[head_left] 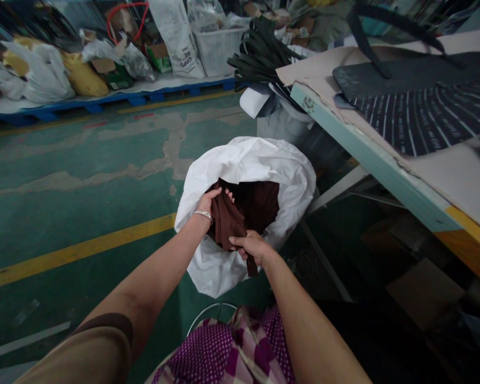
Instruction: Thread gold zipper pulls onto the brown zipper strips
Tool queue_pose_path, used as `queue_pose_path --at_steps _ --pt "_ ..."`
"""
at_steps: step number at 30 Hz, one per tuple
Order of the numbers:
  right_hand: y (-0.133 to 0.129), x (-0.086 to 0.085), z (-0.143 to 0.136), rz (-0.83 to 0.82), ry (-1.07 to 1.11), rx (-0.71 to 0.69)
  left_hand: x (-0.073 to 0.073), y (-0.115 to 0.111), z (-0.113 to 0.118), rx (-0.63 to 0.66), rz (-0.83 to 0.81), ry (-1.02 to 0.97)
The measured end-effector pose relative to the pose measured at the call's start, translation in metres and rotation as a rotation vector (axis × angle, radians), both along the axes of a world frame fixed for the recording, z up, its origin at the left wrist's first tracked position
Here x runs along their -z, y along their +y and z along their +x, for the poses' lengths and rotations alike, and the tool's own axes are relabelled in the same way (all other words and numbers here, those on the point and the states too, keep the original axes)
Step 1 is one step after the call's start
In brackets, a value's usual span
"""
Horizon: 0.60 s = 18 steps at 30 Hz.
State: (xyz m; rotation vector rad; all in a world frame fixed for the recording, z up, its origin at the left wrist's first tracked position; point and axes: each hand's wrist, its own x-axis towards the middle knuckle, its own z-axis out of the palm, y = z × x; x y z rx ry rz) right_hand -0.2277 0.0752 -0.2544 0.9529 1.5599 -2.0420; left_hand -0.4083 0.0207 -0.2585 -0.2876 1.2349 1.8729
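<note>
A large white sack [256,160] stands open on the floor in front of me, its rim rolled outward. Dark brown fabric pieces [264,205] lie inside it. Over the sack's mouth, my left hand [210,202] is closed on the far end of a bundle of brown fabric strips [226,218], thumb on top. My right hand [253,246] pinches the near end of the same bundle, and a short tail of fabric hangs below it. The fingers of both hands are partly hidden behind the cloth.
To the right is a table [368,133] with a dark patterned fabric piece [424,117] on it. Black straps [264,50] spill from a grey bin [280,125] behind the sack. A blue pallet [136,98] with bags and boxes runs along the back. Cardboard [424,293] lies under the table.
</note>
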Motion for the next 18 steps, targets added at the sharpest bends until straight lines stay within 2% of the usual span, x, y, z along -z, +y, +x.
queue_pose_path --at_steps 5,11,15,18 --pt "0.021 -0.004 0.016 0.060 -0.115 0.016 0.001 0.003 -0.013 -0.053 -0.041 0.028" --pt "0.060 -0.010 0.035 0.278 -0.155 0.206 -0.007 -0.010 -0.021 -0.032 -0.081 -0.006" --pt "0.064 -0.019 0.029 0.480 -0.071 0.262 -0.004 -0.018 -0.003 0.021 -0.090 -0.065" --pt "0.050 -0.028 0.019 0.644 0.057 0.210 0.002 -0.014 0.021 0.052 -0.089 -0.114"
